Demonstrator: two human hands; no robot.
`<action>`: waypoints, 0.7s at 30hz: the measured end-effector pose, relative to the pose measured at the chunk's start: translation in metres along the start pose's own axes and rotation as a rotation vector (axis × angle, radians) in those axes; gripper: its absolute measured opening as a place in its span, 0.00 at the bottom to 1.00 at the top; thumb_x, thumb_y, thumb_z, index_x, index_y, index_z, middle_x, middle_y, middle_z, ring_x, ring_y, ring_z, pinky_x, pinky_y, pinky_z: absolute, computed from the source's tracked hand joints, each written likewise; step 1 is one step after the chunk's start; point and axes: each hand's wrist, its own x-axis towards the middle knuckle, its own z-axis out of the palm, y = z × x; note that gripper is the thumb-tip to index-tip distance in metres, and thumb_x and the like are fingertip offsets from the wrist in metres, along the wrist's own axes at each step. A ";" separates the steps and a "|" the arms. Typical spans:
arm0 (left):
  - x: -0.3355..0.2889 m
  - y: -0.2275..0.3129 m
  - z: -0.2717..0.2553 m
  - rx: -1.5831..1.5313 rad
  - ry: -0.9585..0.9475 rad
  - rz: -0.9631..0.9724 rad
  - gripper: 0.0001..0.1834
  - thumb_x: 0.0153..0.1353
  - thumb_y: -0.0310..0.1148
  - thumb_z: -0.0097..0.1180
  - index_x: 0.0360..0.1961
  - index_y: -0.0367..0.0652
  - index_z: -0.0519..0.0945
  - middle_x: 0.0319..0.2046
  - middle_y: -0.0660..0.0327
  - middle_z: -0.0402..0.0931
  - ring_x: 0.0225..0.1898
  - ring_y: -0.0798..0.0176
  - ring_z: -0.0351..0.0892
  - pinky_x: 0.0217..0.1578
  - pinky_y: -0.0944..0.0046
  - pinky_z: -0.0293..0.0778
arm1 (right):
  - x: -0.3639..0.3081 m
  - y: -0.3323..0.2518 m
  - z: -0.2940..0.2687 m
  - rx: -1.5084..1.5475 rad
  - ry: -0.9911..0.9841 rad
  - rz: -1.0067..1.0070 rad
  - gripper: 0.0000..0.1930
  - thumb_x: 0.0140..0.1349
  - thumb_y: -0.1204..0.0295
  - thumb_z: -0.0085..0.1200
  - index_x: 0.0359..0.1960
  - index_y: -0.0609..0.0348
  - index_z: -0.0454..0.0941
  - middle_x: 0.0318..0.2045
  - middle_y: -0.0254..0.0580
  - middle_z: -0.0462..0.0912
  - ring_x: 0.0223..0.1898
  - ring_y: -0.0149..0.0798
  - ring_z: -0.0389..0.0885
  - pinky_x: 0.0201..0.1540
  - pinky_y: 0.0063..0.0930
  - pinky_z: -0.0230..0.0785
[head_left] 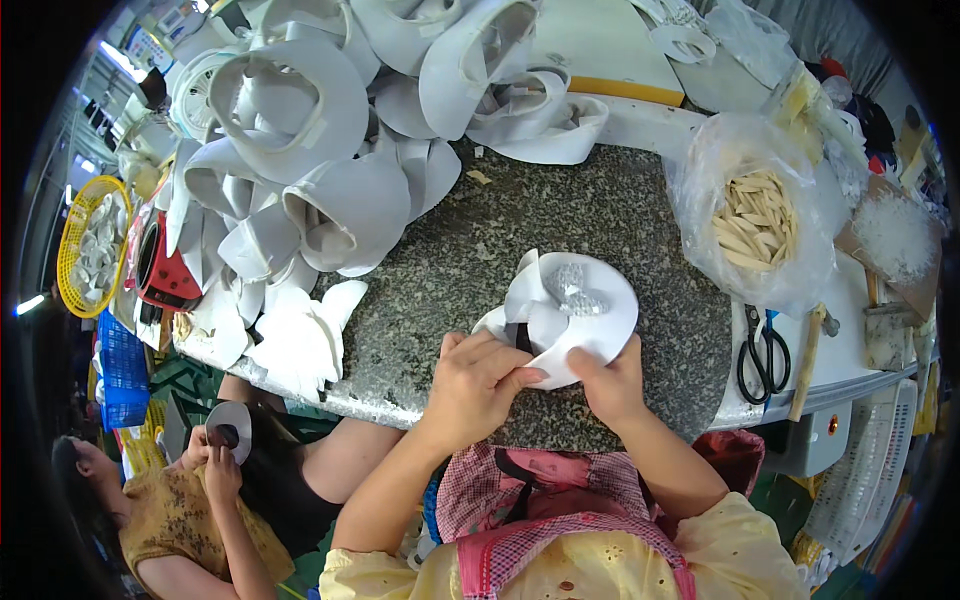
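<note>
A white curved piece, shaped like a shoe upper, is held just over the near part of the speckled stone slab. It has an opening in its left part and a shiny, glittery patch on top. My left hand grips its near left edge, fingers closed. On its near right edge my right hand is closed, thumb on top and the other fingers hidden underneath. A large heap of similar white pieces covers the left and back of the table. Flat white pieces lie nearer, at the left front edge.
A clear plastic bag of pale, pointed strips stands at the right. Black-handled scissors and a wooden stick lie before it. At the left are a yellow basket, a blue crate and a seated person holding a white piece.
</note>
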 end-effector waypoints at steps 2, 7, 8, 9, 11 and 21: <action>0.003 -0.008 -0.001 -0.039 -0.051 0.039 0.03 0.44 0.30 0.57 0.22 0.45 0.77 0.19 0.66 0.73 0.24 0.63 0.70 0.29 0.65 0.59 | 0.002 -0.001 0.002 0.781 0.240 0.507 0.21 0.47 0.78 0.52 0.46 0.66 0.65 0.41 0.44 0.73 0.43 0.38 0.73 0.47 0.32 0.64; 0.009 -0.008 -0.002 -0.021 -0.145 0.138 0.07 0.42 0.29 0.58 0.25 0.42 0.76 0.19 0.63 0.72 0.23 0.61 0.69 0.28 0.62 0.64 | -0.005 0.001 0.004 0.717 0.277 0.410 0.22 0.47 0.81 0.52 0.46 0.68 0.64 0.41 0.45 0.73 0.43 0.39 0.73 0.47 0.34 0.64; 0.008 0.000 0.001 0.004 -0.017 0.158 0.09 0.41 0.28 0.59 0.26 0.40 0.76 0.19 0.62 0.71 0.23 0.60 0.69 0.26 0.62 0.65 | -0.005 0.001 0.005 0.715 0.287 0.410 0.22 0.47 0.81 0.52 0.46 0.68 0.64 0.41 0.45 0.73 0.43 0.39 0.73 0.47 0.34 0.64; 0.005 0.006 0.003 0.034 0.115 0.171 0.11 0.40 0.28 0.59 0.28 0.39 0.76 0.18 0.61 0.70 0.22 0.60 0.69 0.24 0.62 0.66 | -0.005 0.000 0.008 0.708 0.296 0.391 0.22 0.47 0.81 0.52 0.46 0.68 0.64 0.40 0.45 0.73 0.42 0.39 0.73 0.47 0.33 0.65; 0.000 0.004 0.012 0.075 0.169 0.169 0.12 0.39 0.28 0.60 0.29 0.39 0.75 0.18 0.61 0.69 0.21 0.59 0.69 0.23 0.63 0.66 | -0.005 -0.005 0.016 0.736 0.330 0.297 0.16 0.47 0.81 0.54 0.41 0.67 0.70 0.37 0.42 0.76 0.38 0.34 0.75 0.41 0.27 0.67; 0.007 0.004 -0.010 -0.104 -0.242 -0.121 0.05 0.46 0.27 0.55 0.25 0.41 0.74 0.19 0.57 0.71 0.23 0.53 0.72 0.22 0.59 0.67 | -0.009 0.004 -0.004 0.515 0.173 0.332 0.17 0.45 0.79 0.54 0.40 0.70 0.70 0.36 0.46 0.76 0.36 0.35 0.76 0.40 0.29 0.68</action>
